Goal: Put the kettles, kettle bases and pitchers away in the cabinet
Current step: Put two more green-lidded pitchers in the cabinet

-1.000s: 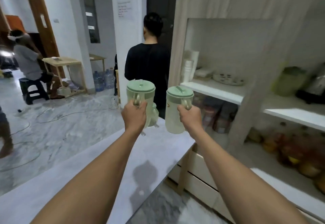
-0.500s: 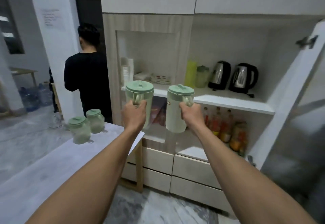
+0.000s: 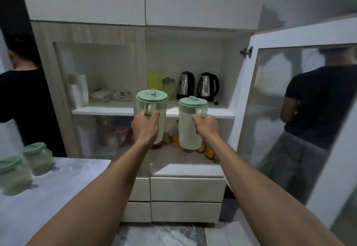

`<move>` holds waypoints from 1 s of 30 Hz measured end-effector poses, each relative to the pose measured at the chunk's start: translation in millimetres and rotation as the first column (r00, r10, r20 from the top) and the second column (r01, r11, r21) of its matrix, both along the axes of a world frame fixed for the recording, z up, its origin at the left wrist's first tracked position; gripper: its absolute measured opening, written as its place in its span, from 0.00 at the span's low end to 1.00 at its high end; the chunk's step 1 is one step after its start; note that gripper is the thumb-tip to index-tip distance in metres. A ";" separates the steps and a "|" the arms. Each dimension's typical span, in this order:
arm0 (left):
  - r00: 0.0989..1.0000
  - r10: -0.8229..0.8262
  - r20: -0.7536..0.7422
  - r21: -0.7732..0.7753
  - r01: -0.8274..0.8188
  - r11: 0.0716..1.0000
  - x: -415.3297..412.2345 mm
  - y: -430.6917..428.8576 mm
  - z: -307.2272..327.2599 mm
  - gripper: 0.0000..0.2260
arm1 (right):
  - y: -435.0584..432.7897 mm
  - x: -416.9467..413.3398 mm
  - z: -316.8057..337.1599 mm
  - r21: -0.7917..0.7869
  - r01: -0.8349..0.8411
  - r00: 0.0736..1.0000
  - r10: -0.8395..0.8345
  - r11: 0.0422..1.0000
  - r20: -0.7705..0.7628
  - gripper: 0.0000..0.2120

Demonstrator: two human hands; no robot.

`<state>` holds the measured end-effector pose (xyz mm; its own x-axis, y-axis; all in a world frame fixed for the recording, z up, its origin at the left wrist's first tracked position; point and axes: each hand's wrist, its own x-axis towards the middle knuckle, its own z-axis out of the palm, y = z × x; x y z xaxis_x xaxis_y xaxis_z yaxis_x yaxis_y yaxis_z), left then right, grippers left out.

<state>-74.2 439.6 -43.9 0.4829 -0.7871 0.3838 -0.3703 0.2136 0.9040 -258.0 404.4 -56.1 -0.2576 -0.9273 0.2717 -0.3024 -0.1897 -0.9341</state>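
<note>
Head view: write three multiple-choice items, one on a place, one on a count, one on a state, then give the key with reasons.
1. Where do the two electric kettles stand?
A. On the counter
B. On the cabinet's upper shelf
C. On the floor

2. How many green-lidded pitchers rest on the counter?
A. Two
B. Four
C. None

3. The glass cabinet door on the right is
A. shut
B. missing
C. swung open

Key: B, the kettles sit at the back of the upper shelf. A, two pitchers sit at the counter's left end. C, the door stands out from its hinge while the left hand and right hand each hold a pitcher by the handle.
</note>
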 end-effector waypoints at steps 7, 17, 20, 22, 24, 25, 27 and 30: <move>0.990 -0.140 -0.027 -0.037 0.139 0.990 -37.3 -56.8 1.5 0.08 | -45.1 -36.7 5.6 -0.002 0.039 0.999 -0.039 0.999 0.014 0.11; 0.972 -0.222 -0.073 -0.070 0.217 0.974 -39.9 -177.1 16.2 0.09 | -148.8 -43.6 30.2 -0.036 0.060 0.996 -0.058 0.998 0.062 0.09; 0.975 -0.211 -0.070 -0.083 0.205 0.975 -35.6 -206.4 17.6 0.10 | -177.8 -39.2 33.2 -0.043 0.056 0.997 -0.053 0.998 0.051 0.10; 0.978 -0.193 -0.077 -0.076 0.187 0.979 -33.1 -230.2 17.0 0.10 | -204.1 -35.2 31.3 -0.038 0.048 0.998 -0.046 0.998 0.042 0.10; 0.981 -0.178 -0.075 -0.065 0.173 0.983 -30.4 -249.2 14.9 0.10 | -225.0 -32.5 27.4 -0.030 0.045 0.998 -0.044 0.999 0.043 0.11; 0.982 -0.174 -0.070 -0.064 0.170 0.983 -29.3 -261.4 14.4 0.10 | -238.6 -31.2 25.8 -0.030 0.041 0.998 -0.039 0.999 0.048 0.11; 0.986 -0.161 -0.050 -0.053 0.158 0.986 -29.1 -282.7 12.9 0.11 | -264.8 -29.8 22.5 -0.025 0.028 0.998 -0.026 0.999 0.059 0.11; 0.992 -0.120 -0.032 -0.032 0.119 0.992 -29.5 -316.9 8.6 0.11 | -304.7 -28.1 18.5 -0.020 0.007 0.998 -0.006 1.000 0.066 0.12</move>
<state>-103.6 122.6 -35.3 0.3990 -0.8282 0.3936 -0.3102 0.2820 0.9079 -286.1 99.7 -37.6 -0.2817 -0.9200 0.2725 -0.2415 -0.2069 -0.9481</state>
